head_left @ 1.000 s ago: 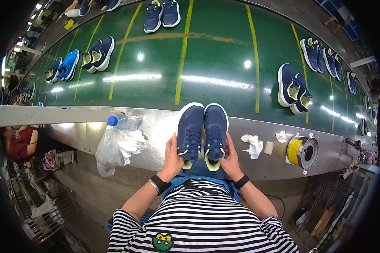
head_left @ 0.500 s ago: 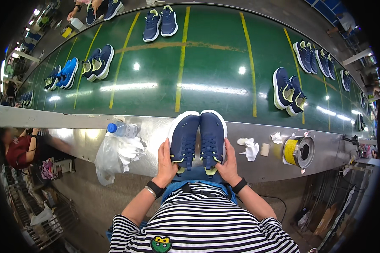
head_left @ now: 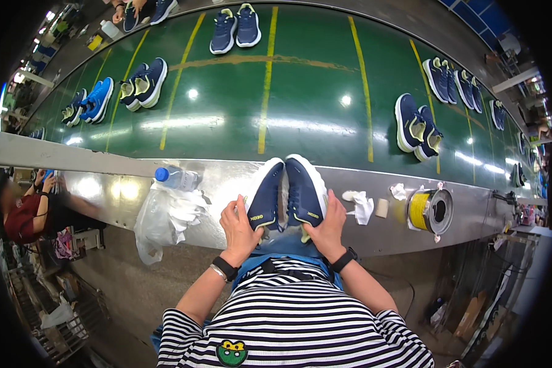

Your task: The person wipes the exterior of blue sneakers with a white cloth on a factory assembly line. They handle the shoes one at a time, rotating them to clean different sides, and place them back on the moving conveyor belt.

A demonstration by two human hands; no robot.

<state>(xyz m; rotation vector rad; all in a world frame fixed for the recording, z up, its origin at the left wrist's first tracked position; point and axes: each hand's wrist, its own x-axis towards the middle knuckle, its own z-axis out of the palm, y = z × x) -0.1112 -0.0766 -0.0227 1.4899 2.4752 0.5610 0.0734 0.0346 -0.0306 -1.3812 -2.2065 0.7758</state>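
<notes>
Between my hands is a pair of navy sneakers with white soles and lime lining, toes pointing away from me. My left hand (head_left: pixel 239 228) grips the left sneaker (head_left: pixel 262 199) near its heel. The right sneaker (head_left: pixel 305 193) is held around its heel by my right hand (head_left: pixel 329 227). Their toes lean close together, with a narrow gap between the uppers, and their outer sides tilt upward. Both are over the metal ledge (head_left: pixel 227 175) in front of me; whether the soles touch it I cannot tell.
Beyond the ledge, a green conveyor belt (head_left: pixel 313 92) with yellow lines carries several sneakers. Left of me are a water bottle (head_left: pixel 176 178), a plastic bag (head_left: pixel 150 224) and crumpled tissue (head_left: pixel 187 211). More tissue (head_left: pixel 363 207), a beige block (head_left: pixel 381 208) and a yellow-labelled can (head_left: pixel 430 211) lie right. A co-worker (head_left: pixel 27 211) is at left.
Both sneakers have been turned in my hands so that their outer sides show more and their laces face each other. My fingers have shifted on the heels.
</notes>
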